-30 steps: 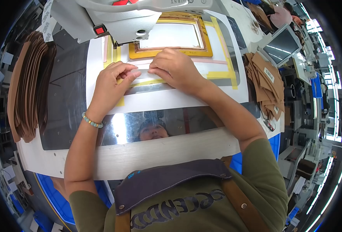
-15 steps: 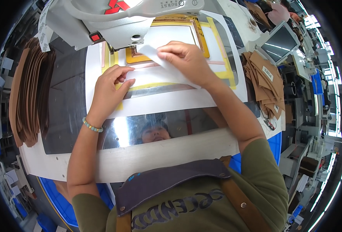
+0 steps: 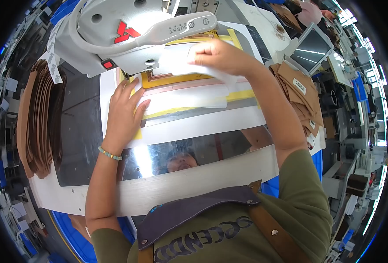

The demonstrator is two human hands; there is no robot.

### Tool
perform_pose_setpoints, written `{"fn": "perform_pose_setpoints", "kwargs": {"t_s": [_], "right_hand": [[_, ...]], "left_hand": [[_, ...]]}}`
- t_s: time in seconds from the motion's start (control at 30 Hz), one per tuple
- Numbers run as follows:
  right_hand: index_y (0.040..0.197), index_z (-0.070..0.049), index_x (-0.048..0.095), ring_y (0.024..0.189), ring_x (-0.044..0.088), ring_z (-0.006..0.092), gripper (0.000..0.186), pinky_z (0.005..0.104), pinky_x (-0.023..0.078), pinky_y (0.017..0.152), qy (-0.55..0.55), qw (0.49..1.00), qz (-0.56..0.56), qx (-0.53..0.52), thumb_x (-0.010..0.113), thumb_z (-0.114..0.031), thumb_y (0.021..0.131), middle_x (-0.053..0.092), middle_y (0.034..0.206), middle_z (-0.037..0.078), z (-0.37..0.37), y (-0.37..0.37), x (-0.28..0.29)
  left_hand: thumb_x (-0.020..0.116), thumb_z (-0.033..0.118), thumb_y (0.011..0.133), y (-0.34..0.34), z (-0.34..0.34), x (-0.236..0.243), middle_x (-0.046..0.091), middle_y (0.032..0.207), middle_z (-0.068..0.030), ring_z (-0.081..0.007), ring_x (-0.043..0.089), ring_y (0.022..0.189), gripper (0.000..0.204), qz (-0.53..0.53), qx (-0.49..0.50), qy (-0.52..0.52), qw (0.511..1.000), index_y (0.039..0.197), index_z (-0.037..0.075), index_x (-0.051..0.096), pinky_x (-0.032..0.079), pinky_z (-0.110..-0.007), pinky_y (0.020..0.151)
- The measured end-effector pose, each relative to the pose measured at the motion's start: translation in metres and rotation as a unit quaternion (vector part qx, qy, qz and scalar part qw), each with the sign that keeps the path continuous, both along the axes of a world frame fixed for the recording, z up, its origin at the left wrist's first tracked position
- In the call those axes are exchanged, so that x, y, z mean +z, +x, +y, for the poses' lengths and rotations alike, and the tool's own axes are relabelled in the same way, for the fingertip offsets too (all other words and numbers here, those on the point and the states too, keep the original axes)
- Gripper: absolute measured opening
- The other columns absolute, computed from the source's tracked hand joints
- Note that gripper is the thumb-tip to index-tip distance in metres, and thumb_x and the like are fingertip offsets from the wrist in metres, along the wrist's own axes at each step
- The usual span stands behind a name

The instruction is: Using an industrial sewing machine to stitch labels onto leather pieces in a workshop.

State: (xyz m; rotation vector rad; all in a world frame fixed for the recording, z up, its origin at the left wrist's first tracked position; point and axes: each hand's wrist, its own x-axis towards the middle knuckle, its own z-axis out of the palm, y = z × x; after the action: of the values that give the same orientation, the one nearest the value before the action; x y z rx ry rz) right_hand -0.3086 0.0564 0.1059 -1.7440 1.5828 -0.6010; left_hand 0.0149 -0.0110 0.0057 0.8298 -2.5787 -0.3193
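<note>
My right hand [image 3: 222, 57] is closed in a pinch on a thin white sheet [image 3: 173, 60], raised over the work and partly blurred. My left hand [image 3: 123, 109] rests at the left side of the template, fingers stretched and spread, holding nothing. Its fingertips reach close under the sewing machine head [image 3: 115, 33]. Between the hands lies a yellow frame [image 3: 176, 80] with a brown inner border, partly covered by the raised sheet. A white strip [image 3: 187, 101] lies nearer me, alongside yellow tape [image 3: 159, 114].
A curved grey lamp [image 3: 180, 28] crosses above the work. Brown folded pieces [image 3: 40, 118] stand stacked at the left; more brown pieces [image 3: 292, 87] lie at the right by a screen [image 3: 310, 49]. A shiny metal plate [image 3: 220, 147] spans the near side.
My right hand has moved up and right, lifting the white sheet away from the template. My left hand has flattened, its fingers now reaching farther forward. The view has shifted slightly.
</note>
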Motion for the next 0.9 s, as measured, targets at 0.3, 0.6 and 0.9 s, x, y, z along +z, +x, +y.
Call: {"fn": "perform_pose_setpoints", "kwargs": {"t_s": [0.3,0.6,0.9], "right_hand": [[0.113,0.005,0.081,0.091,0.075,0.0245,0.031,0.0338,0.057,0.082,-0.101,0.994,-0.001,0.047,0.07,-0.023,0.106,0.082,0.109,0.017,0.015,0.059,-0.058],[0.109,0.001,0.079,0.083,0.07,0.0166,0.03,0.0337,0.057,0.08,-0.065,0.991,-0.109,-0.043,0.067,-0.026,0.106,0.08,0.097,0.01,0.015,0.025,-0.038],[0.094,-0.008,0.072,0.071,0.054,0.013,0.026,0.0349,0.047,0.07,0.013,0.995,0.095,0.031,0.068,-0.031,0.106,0.061,0.076,0.001,-0.055,-0.033,-0.027]], "left_hand": [[0.049,0.027,0.114,0.006,-0.006,-0.009,0.047,0.169,-0.0175,-0.041,0.031,0.162,0.043,-0.026,-0.032,-0.011,0.999,0.143,-0.001,0.065,0.027,-0.052,0.128],[0.051,0.036,0.114,0.006,-0.004,-0.008,0.046,0.17,-0.017,-0.0441,0.033,0.159,0.049,-0.044,-0.03,-0.006,0.999,0.146,0.003,0.067,0.026,-0.053,0.128],[0.053,0.04,0.112,0.004,-0.001,-0.007,0.041,0.172,-0.0201,-0.046,0.032,0.159,0.056,-0.097,-0.024,-0.046,0.994,0.155,0.004,0.058,0.025,-0.056,0.127]]}}
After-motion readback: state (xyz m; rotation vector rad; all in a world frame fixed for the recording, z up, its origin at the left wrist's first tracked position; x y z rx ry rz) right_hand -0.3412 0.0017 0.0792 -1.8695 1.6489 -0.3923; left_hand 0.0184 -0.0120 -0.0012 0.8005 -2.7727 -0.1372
